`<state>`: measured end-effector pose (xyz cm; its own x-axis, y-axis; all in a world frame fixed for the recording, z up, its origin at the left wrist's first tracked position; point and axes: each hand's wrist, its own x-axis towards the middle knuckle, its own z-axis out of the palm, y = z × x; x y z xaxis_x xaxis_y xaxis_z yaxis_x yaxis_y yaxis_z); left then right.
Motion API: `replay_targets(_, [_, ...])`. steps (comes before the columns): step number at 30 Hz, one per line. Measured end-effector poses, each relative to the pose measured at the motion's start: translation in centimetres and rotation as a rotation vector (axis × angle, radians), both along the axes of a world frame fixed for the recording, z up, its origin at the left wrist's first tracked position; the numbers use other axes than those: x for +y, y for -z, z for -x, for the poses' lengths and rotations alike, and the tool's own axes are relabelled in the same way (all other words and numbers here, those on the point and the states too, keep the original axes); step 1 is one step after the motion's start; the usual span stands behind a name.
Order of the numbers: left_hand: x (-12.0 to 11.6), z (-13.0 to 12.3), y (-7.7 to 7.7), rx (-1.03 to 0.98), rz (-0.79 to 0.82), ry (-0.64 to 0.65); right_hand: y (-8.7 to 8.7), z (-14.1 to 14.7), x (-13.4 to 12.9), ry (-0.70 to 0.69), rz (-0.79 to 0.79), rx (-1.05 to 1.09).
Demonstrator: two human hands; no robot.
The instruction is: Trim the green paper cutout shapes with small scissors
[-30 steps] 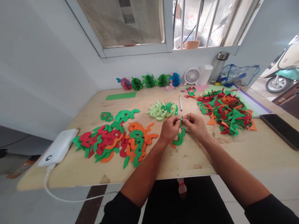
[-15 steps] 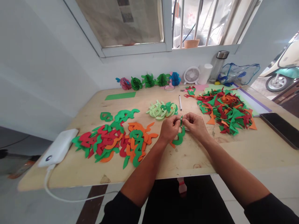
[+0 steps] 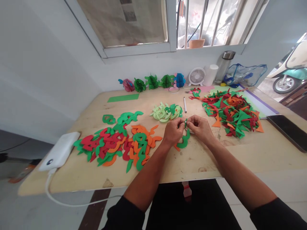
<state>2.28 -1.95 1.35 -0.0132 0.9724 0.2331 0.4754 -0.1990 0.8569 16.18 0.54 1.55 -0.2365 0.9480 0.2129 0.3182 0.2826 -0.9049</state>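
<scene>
My left hand (image 3: 174,130) and my right hand (image 3: 199,128) meet over the table, fingertips pinched together. Between them they grip a curvy green paper cutout (image 3: 184,141), whose wavy end hangs below the fingers. Its upper part is mostly covered by my fingertips. A bit of orange paper (image 3: 177,148) peeks out beside my left wrist. Just beyond my hands lies a heap of pale green cutouts (image 3: 163,112). Left of my forearm spreads a pile of orange and green cutouts (image 3: 153,141), joined to a red and green pile (image 3: 103,143).
Paper scraps (image 3: 236,113) are heaped at the right, near a phone (image 3: 289,131). A pen (image 3: 184,104) lies past my hands. Honeycomb paper figures (image 3: 153,82), a small fan (image 3: 197,77) and a glass bottle (image 3: 224,68) line the wall. A white power bank (image 3: 59,151) sits at the left edge.
Both hands stay at the same spot, pinching the green cutout, with only a slight shift of the fingers. The piles on the table are unchanged.
</scene>
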Motion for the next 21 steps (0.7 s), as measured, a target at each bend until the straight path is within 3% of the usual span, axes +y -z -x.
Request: replay_targets(21, [0.02,0.08,0.06,0.005,-0.004,0.001,0.24,0.02,0.06,0.014,0.028,0.005])
